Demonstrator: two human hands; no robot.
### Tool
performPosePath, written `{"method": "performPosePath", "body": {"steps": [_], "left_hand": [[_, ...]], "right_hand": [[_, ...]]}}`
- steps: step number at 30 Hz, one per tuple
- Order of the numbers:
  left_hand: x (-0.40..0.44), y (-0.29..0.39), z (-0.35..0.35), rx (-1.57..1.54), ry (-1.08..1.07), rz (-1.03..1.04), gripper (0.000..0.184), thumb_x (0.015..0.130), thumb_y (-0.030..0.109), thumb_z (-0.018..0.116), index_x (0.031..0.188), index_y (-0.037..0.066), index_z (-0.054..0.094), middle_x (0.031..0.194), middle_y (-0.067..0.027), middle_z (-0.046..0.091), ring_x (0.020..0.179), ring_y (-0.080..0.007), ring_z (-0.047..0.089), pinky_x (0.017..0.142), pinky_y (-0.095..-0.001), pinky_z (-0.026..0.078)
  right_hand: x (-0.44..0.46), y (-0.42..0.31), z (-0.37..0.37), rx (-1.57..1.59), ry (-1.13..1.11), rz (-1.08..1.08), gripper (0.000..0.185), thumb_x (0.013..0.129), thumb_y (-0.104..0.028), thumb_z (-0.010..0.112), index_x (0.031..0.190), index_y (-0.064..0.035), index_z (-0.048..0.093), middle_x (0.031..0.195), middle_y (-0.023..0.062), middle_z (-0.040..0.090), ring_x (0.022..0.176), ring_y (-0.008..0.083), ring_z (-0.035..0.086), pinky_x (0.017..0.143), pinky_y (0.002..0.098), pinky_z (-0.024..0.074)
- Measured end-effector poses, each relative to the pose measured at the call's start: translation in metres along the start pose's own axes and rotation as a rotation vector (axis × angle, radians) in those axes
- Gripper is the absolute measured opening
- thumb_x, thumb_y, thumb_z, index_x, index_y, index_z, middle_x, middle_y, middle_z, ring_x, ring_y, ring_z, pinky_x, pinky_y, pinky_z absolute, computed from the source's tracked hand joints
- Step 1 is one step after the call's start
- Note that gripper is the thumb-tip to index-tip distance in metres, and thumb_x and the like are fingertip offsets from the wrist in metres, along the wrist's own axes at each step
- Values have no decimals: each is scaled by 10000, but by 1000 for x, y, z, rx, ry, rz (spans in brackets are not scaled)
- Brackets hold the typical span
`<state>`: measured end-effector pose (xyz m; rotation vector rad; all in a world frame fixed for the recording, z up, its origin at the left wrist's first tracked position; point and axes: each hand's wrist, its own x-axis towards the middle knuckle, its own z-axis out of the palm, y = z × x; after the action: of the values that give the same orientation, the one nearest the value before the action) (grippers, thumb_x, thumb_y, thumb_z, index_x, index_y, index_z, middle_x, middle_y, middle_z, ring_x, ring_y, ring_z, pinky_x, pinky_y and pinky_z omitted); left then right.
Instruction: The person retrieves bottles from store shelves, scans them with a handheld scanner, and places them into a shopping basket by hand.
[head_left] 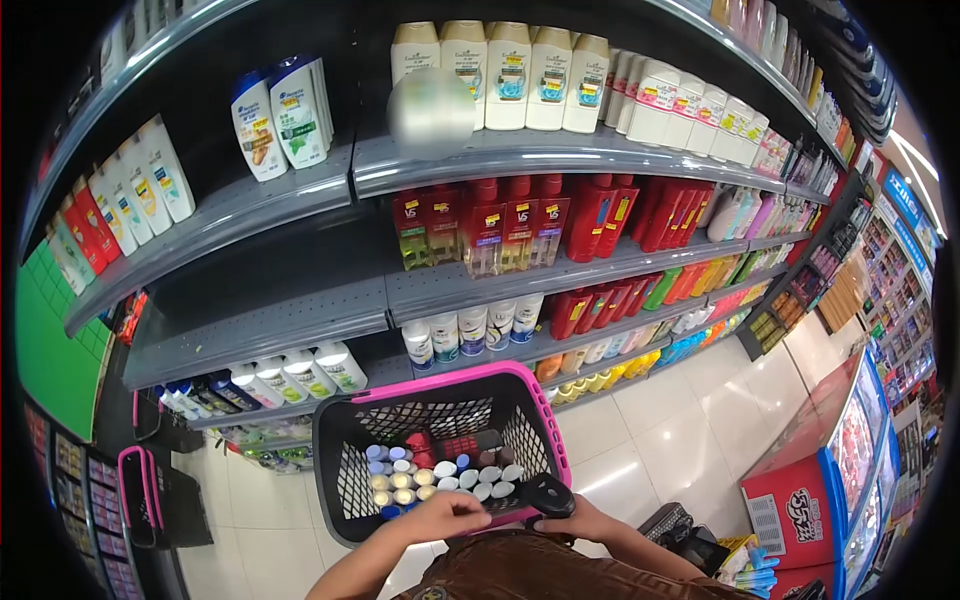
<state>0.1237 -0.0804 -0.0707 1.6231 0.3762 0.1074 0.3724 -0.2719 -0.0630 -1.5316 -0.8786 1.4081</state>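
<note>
Apparently our right grip (587, 522) closes around the black object (548, 493) at the basket's (548, 425) near rim, our left grip (442, 515) half-curled, contents we cannot tell; the object looks stiff, light and slick, best held firmly round its sides.

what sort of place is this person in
Most likely a supermarket's toiletries aisle: tiered shelves carry rows of what look like shampoo bottles, many alike, and a pink-rimmed shopping basket stands in front of them.
</note>
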Motion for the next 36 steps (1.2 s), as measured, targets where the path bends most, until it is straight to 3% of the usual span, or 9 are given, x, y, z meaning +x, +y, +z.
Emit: {"method": "performPosePath", "body": {"steps": [5,9,12,14,17,22,24,28,36], "left_hand": [[102,76,-64,230,595,327,183,882,149,782,1027,59,718,807,14,654,663,-35,540,589,-243,452],[183,170,-123,15,849,492,538,935,171,742,1409,9,546,792,-40,681,678,-59,596,599,-242,467],[242,198,-159,228,1017,654,623,936,204,749,1458,2,474,875,-72,687,743,-95,610,690,-252,508],[271,217,-170,521,1206,756,583,907,228,781,1377,-23,544,1004,-111,658,848,-137,617,730,-288,517],[288,239,-182,701,1314,492,563,809,391,825,1131,-42,669,1062,-170,617,872,-297,604,836,-417,515],[305,227,-193,582,1302,467,530,837,344,825,1134,-56,644,1077,-173,631,939,-274,630,856,-408,518],[307,212,-193,395,1200,821,528,888,253,796,1239,-63,558,1119,-169,633,1002,-235,636,895,-370,510],[282,208,-160,177,1083,917,381,939,71,723,1233,-2,492,1191,-150,615,1059,-188,625,924,-302,507],[124,222,-76,223,893,1263,512,796,-81,788,1139,42,429,1193,-203,616,1053,-231,650,926,-353,533]], "right_hand": [[12,22,-17,89,18,217,303,858,-257,844,994,-45,675,841,-13,654,748,86,594,667,269,488],[15,-2,-25,167,106,-24,228,885,-187,812,997,-46,672,834,-22,651,720,77,582,642,261,477],[22,-9,-33,210,137,-143,188,896,-140,791,1003,-45,670,837,-21,651,724,77,580,645,264,477],[30,-10,-42,204,162,-220,175,900,-121,783,1007,-42,669,841,-20,653,728,76,584,647,263,479],[39,-8,-51,239,179,-200,173,903,-117,776,1008,-38,665,819,-11,657,716,76,596,642,265,479],[42,-13,-60,350,201,-192,123,908,-90,754,969,-31,664,747,4,651,637,85,589,582,266,460],[40,0,-60,363,239,-178,109,910,-82,746,962,-28,667,747,5,652,634,86,589,575,267,459],[32,3,-49,389,346,-179,85,904,-59,741,944,-20,677,749,11,656,636,95,596,577,274,471],[1,-48,-1,154,543,-235,213,837,-64,826,992,-4,691,829,12,682,730,80,613,682,246,502]]}}
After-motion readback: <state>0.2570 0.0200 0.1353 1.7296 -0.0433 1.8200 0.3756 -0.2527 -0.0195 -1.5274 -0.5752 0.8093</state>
